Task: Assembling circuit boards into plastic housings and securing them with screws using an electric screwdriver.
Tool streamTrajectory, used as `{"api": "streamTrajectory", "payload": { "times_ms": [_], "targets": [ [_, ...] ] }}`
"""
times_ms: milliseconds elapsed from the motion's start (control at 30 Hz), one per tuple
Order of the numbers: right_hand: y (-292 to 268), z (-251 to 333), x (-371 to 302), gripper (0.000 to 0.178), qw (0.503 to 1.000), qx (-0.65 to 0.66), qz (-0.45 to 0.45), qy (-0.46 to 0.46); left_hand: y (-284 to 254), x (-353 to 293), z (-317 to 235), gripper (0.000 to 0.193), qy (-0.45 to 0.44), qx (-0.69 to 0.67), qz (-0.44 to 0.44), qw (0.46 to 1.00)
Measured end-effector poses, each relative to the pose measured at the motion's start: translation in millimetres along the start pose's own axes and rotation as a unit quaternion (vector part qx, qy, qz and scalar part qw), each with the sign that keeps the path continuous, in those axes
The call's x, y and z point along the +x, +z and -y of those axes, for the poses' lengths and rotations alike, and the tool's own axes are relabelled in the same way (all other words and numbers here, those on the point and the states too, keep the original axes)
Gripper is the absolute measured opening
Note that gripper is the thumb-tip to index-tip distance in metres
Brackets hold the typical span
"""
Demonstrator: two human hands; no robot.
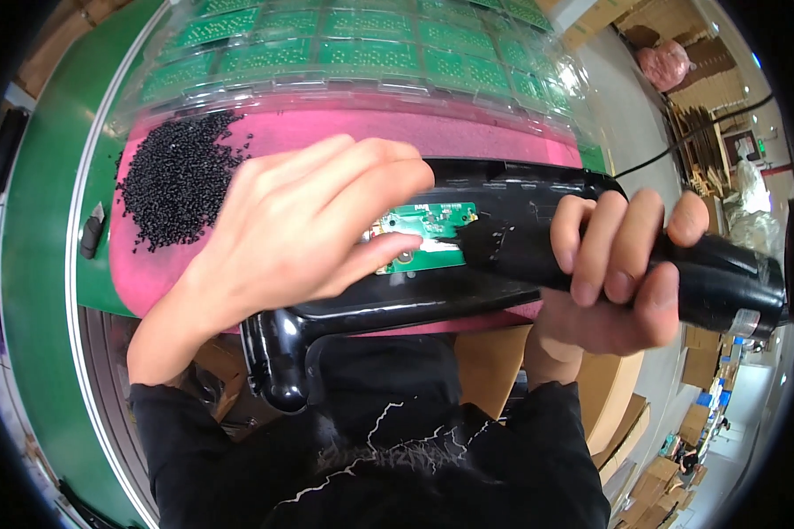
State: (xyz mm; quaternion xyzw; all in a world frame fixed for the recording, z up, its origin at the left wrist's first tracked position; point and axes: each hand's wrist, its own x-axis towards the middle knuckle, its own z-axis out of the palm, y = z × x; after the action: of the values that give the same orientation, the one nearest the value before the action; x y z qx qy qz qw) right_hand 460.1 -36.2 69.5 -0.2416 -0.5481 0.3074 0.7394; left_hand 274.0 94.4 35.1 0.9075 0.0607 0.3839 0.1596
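Note:
My right hand is wrapped round a thick black electric screwdriver. The tool lies almost level, its dark front end over a green circuit board. That board rests in a long glossy black plastic housing with a rounded leg at its near left. Over the board's left end is my left hand, its fingers bent and the thumb apart from them, the thumb tip at the board. I see nothing held in it, though some of its fingertips are hidden. The exact tip of the screwdriver is hard to make out.
A heap of tiny black screws lies on the pink mat at left. Clear plastic trays of green boards stand behind. A small dark object is on the green table. Cardboard boxes stand at right.

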Motion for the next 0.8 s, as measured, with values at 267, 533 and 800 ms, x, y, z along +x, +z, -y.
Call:
{"api": "streamTrajectory", "payload": {
  "times_ms": [267, 533, 800],
  "targets": [
    [-23, -9, -12, 0.028, 0.986, -0.150, -0.055, 0.054, -74, 21, -114, 0.040, -0.096, 0.098, 0.138, 0.981],
    [-24, -6, -17, 0.029, 0.990, -0.126, -0.026, 0.051, -97, 21, -140, 0.034, -0.072, 0.181, 0.198, 0.961],
    [-28, -13, -12, 0.029, 0.984, -0.160, 0.006, 0.079, -48, 131, -117, 0.028, 0.003, 0.229, 0.237, 0.944]
  ]
}}
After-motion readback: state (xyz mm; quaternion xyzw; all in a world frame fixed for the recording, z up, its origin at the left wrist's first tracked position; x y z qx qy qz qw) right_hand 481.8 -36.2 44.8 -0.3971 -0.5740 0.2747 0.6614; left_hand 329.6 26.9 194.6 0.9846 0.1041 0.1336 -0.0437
